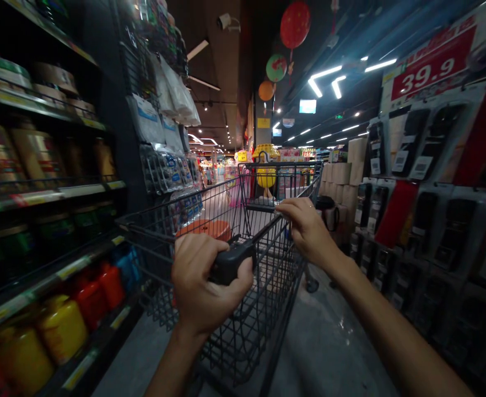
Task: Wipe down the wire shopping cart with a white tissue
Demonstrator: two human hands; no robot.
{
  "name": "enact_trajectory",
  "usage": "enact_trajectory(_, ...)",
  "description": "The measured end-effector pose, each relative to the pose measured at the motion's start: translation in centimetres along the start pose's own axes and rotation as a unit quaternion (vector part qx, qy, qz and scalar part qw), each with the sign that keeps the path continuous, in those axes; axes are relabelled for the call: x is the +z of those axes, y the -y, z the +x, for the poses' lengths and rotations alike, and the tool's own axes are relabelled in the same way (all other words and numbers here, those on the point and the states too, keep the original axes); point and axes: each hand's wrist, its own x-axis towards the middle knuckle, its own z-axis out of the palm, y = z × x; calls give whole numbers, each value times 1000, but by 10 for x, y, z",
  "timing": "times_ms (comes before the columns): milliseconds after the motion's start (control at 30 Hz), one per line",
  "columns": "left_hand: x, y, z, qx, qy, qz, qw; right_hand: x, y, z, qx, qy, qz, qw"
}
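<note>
A dark wire shopping cart (263, 286) stands in a store aisle in front of me. My left hand (204, 281) is wrapped round the black handle (232, 262) at its near left end. Farther along, my right hand (307, 226) is closed over the handle bar at the right end. An orange lidded container (205, 227) lies inside the basket.
Shelves (44, 193) of jars, tins and red and yellow bottles line the left, with hanging packets (164, 121) beyond. On the right, a rack (433, 182) of packaged goods under a red 39.9 price sign (433, 66). Stacked boxes (344, 173) stand ahead right. Grey floor (329, 342) runs forward.
</note>
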Motion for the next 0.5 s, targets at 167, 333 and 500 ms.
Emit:
enact_trajectory(167,-10,5,-1,17,-9,-9,1000,-2,-35,9,21,42,-49,998)
enact_trajectory(333,-21,7,-2,19,-3,-13,1000,-5,-30,13,1,49,-61,997)
enact_trajectory(500,-39,10,-6,-25,10,-5,1000,-17,-10,14,-16,48,-45,998)
